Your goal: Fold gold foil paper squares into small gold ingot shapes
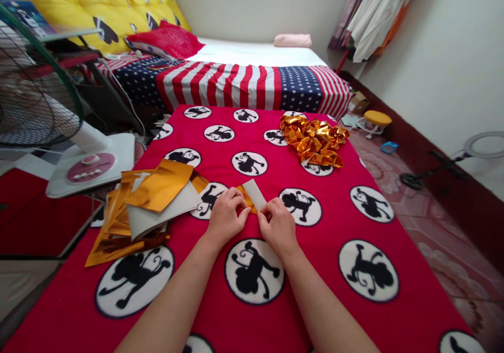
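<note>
Here, your left hand [228, 214] and right hand [279, 227] each pinch the gold-and-white paper [254, 193] between them, its long axis slanting away leftward from the right.

Table, fan to its left, stool to its right

On the table [326, 242], a sheet pile [157, 187] lies left, a foil heap [315, 137] far right, one sheet [255, 194] between left hand [228, 211] and right hand [279, 226]. Behind the table: a bed [244, 51]. Fan [92, 137], stool [377, 117] beyond its edges.
</note>
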Motion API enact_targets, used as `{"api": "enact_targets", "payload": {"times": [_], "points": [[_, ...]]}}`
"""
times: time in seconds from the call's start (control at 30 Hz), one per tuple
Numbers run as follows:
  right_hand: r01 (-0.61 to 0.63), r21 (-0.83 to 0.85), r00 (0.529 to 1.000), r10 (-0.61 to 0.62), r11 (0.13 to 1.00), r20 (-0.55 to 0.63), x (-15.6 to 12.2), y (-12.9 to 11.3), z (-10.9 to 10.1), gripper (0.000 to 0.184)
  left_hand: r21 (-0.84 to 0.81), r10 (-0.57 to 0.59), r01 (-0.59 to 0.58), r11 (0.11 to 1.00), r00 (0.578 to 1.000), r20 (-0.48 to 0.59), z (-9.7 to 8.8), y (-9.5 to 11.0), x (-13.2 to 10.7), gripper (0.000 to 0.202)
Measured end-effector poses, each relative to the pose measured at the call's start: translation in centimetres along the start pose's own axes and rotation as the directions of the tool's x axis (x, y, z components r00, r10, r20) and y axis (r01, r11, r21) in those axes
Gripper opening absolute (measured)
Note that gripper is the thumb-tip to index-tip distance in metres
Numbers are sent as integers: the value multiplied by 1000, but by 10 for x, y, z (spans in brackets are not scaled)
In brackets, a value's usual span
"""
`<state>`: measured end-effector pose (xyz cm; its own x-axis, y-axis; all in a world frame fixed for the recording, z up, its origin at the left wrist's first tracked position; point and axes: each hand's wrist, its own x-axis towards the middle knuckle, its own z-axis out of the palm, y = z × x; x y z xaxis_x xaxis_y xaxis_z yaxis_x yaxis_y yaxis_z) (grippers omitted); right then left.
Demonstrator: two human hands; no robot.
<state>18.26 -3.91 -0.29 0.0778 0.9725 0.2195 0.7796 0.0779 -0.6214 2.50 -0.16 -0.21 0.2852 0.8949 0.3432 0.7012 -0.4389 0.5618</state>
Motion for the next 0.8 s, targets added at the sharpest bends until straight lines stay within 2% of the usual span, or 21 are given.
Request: {"api": "enact_targets", "payload": {"times": [0.6, 0.8], "points": [[-16, -3, 1000, 16, 1000, 11, 0, 0, 0, 12, 3, 0, 0, 1000, 1000, -9, 1, 0, 0, 13], [-32, -52, 999, 32, 998, 2, 2, -1, 2, 13, 10, 3, -3, 1000, 1000, -17, 2, 0, 0, 12]]}}
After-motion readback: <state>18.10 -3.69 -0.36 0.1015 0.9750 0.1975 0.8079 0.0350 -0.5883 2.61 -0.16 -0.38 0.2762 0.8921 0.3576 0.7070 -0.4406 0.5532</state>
